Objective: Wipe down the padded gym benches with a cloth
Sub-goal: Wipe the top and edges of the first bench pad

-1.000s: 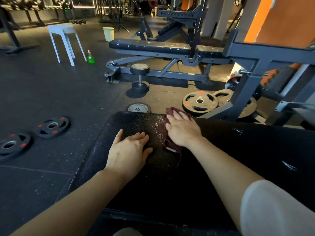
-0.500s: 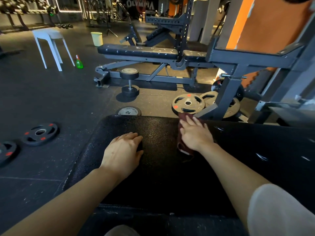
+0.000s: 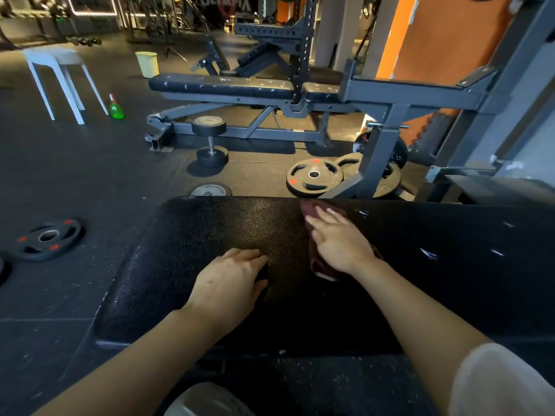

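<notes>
Cloth [image 3: 313, 259], one, under flat right hand [image 3: 339, 241]; left hand [image 3: 228, 283] relaxed on bench [image 3: 186, 265]

White letters on the far wall sign [image 3: 225, 2] read "OLYMPIA". The dumbbell end [image 3: 209, 191] beside the bench shows "10".

Single view, head-mounted, wide-angle with visible barrel distortion at the edges. Looks forward and steeply down from above the near edge of the black padded surface [image 3: 210, 265], close enough that both forearms run in from the bottom corners and the hands sit mid-frame: left hand [image 3: 231, 283], right hand [image 3: 339, 241]. Surface fills the lower centre. Upper half faces out across the gym floor [image 3: 75, 163]: second bench [image 3: 222, 85] well beyond, white stool [image 3: 60, 76] far left, grey rack frame [image 3: 387, 115] on the right. No second view, so no overlap.
</notes>
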{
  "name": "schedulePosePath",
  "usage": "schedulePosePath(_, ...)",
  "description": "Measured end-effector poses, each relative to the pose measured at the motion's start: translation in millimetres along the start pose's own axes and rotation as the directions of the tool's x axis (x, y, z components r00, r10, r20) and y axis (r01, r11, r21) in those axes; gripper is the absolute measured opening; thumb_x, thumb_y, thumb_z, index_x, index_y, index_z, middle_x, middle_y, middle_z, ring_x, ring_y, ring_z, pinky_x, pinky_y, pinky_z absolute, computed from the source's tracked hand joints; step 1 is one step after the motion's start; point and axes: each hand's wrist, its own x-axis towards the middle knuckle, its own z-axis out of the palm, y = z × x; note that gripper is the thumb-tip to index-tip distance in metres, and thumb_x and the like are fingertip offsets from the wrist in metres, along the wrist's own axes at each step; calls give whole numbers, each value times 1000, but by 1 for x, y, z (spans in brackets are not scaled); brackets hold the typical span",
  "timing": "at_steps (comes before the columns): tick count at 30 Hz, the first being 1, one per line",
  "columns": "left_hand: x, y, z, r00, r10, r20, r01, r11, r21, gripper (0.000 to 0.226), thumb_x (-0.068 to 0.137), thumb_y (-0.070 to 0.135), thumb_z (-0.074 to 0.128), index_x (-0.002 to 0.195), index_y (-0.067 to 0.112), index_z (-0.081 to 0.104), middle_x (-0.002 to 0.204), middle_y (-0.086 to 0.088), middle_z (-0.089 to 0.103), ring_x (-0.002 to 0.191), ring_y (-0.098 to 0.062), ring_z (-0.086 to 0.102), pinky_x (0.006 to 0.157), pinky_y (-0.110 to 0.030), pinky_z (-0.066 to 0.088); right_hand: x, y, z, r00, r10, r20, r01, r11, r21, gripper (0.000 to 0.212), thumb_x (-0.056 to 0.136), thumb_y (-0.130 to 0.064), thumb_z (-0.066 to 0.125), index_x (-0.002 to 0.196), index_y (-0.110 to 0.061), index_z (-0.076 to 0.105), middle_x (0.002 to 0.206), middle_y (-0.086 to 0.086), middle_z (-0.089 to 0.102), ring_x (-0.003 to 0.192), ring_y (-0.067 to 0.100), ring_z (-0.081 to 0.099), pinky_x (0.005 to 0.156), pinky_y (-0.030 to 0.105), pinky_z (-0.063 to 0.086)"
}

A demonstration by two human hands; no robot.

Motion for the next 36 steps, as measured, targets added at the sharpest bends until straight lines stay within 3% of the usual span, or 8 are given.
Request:
schedulePosePath(3, 0, -1, 6, 1000, 2, 1, -2, 999, 37, 49, 102, 37, 43, 149, 26, 35, 156, 8, 31, 141, -13, 30, 114, -28, 27, -3, -4, 0, 995, 96, -31, -96, 995, -16, 48, 105, -30, 25, 153, -28, 26, 163, -7, 7, 150, 15, 3, 122, 39, 2)
schedulePosePath(6, -3, 1, 12, 999, -21, -33, 21, 1000, 11, 46, 98, 28, 54, 142, 18, 47, 149, 0, 44, 135, -21, 43, 110, -33, 37, -11, -53, 18, 998, -34, -58, 34, 999, -12, 51, 102, -28, 34, 152, -28, 28, 163, -7, 11, 150, 17, 6, 121, 41, 5)
schedulePosePath(10, -13, 2, 14, 988, -21, -152, 14, 999, -51, 33, 82, 11, 73, 115, 11, 70, 120, -7, 68, 108, -29, 65, 88, -38, 53, -32, -65, 24, 975, -215, -63, 214, 977, -27, 51, 101, -27, 36, 152, -29, 28, 162, -6, 14, 149, 16, 6, 121, 37, 4)
schedulePosePath(13, -26, 3, 12, 976, 44, -215, -57, 997, -54, 29, 71, 5, 81, 98, 15, 75, 108, -3, 72, 94, -26, 70, 81, -37, 55, -48, -25, 13, 993, -110, -42, 111, 994, 22, 46, 104, -28, 32, 150, -32, 31, 162, -9, 12, 149, 13, 4, 121, 37, 3)
schedulePosePath(17, -49, 8, 16, 952, 44, -302, -77, 992, -98, 18, 79, 9, 74, 95, 15, 76, 108, -1, 71, 96, -23, 68, 86, -34, 49, -63, -19, 16, 995, 39, -90, -37, 999, 20, 48, 103, -27, 32, 151, -30, 31, 162, -7, 13, 150, 17, 7, 122, 41, 7)
schedulePosePath(24, -86, 24, 33, 939, -43, -342, -24, 982, -189, 32, 87, 25, 51, 105, 12, 74, 113, -2, 69, 100, -23, 65, 93, -38, 50, -91, -52, 29, 963, -250, -102, 252, 968, 5, 47, 103, -27, 37, 149, -30, 34, 161, -7, 18, 149, 14, 9, 120, 33, 2)
schedulePosePath(31, -105, 24, 45, 861, -75, -503, -38, 977, -211, 31, 93, 20, 51, 112, 5, 71, 119, -5, 66, 114, -21, 59, 101, -44, 45, -117, -20, 29, 987, -40, -157, 39, 999, -8, 45, 104, -32, 31, 149, -33, 33, 161, -8, 17, 149, 15, 8, 121, 38, 6)
schedulePosePath(36, -121, 24, 54, 862, -80, -500, -12, 984, -178, 32, 93, 19, 51, 116, 4, 68, 124, -8, 63, 120, -22, 54, 109, -35, 36, -125, -71, 49, 933, -286, -217, 287, 958, -30, 48, 97, -27, 32, 140, -20, 52, 151, 2, 43, 141, 25, 35, 117, 44, 26)
